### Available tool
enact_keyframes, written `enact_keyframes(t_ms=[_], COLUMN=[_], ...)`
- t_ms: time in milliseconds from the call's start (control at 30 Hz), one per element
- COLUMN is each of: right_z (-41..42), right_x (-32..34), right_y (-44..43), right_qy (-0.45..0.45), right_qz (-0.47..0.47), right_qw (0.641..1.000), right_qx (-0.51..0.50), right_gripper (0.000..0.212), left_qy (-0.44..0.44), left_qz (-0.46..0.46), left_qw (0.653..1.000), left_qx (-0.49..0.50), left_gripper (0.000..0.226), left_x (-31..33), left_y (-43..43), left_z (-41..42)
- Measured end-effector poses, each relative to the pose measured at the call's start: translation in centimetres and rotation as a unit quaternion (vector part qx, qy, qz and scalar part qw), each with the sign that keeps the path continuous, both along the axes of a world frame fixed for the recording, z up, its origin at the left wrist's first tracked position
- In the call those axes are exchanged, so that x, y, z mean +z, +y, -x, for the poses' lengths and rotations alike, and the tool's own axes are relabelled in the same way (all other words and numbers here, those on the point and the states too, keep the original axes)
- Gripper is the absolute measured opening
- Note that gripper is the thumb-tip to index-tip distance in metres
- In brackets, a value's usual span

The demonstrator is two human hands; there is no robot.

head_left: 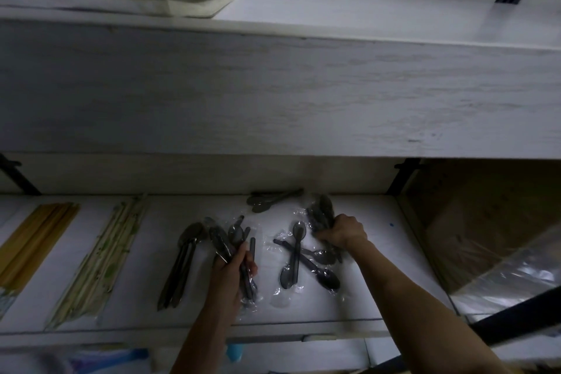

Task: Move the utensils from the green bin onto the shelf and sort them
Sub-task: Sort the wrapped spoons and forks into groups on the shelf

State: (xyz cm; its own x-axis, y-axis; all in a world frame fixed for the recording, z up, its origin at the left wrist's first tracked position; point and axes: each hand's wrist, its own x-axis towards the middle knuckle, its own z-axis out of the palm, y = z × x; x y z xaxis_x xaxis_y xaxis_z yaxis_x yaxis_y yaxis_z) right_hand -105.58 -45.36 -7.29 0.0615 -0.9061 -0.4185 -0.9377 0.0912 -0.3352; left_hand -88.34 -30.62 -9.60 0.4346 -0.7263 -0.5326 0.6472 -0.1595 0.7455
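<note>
On the shelf (158,252), left grip (233,267) clasps wrapped spoons (223,241); right grip (346,232) clasps a second bundle (321,212)

Between my hands I count four loose dark plastic spoons in clear wrappers (303,258). My left grip (232,270) and right grip (346,232) hold one wrapped bunch each. One bare spoon heap (182,264) lies at nine o'clock, a second heap (270,200) at eleven.
</note>
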Motion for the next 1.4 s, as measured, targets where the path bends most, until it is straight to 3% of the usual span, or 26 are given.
enact_keyframes(t_ms=[167, 300, 433, 633, 733, 833, 933, 1100, 1400], right_z=[0.6, 1.6, 3.4, 4.1, 1.5, -1.3, -2.6, -3.0, -2.8], right_x=[0.9, 2.0, 2.6, 3.3, 3.0, 1.0, 0.0, 0.1, 0.7], right_y=[-0.9, -1.5, -1.7, 0.1, 3.7, 6.5, 7.6, 7.4, 6.6], right_qy=[-0.017, -0.051, -0.083, -0.159, -0.141, -0.133, -0.112, -0.067, -0.075], right_qz=[-0.029, -0.071, -0.082, 0.018, 0.0, -0.006, 0.008, 0.035, 0.04], right_qw=[0.999, 0.996, 0.993, 0.985, 0.99, 0.991, 0.993, 0.997, 0.995], right_qx=[0.008, 0.025, 0.001, -0.064, -0.026, -0.014, -0.025, -0.027, -0.045], right_gripper=[0.056, 0.019, 0.025, 0.029, 0.027, 0.046, 0.051, 0.038, 0.041], left_qy=[-0.002, -0.009, -0.005, -0.031, -0.032, -0.041, -0.034, -0.009, -0.039], left_qz=[-0.002, -0.01, 0.0, 0.023, 0.034, 0.026, 0.006, 0.012, 0.003], left_qw=[1.0, 1.0, 1.0, 0.999, 0.999, 0.999, 0.999, 1.0, 0.999], left_qx=[-0.008, -0.011, -0.021, -0.015, -0.007, -0.014, -0.026, 0.012, 0.017], left_gripper=[0.018, 0.017, 0.022, 0.02, 0.015, 0.017, 0.027, 0.017, 0.019], left_x=[-0.2, -0.3, -0.9, -1.0, -0.8, -0.7, -0.4, 0.1, 0.2], left_y=[0.3, 0.3, -0.1, -0.4, -0.4, -0.3, 0.3, 1.3, 2.9], left_z=[-0.4, -0.3, -0.2, 0.1, 0.4, 0.4, 0.0, -0.8, -2.3])
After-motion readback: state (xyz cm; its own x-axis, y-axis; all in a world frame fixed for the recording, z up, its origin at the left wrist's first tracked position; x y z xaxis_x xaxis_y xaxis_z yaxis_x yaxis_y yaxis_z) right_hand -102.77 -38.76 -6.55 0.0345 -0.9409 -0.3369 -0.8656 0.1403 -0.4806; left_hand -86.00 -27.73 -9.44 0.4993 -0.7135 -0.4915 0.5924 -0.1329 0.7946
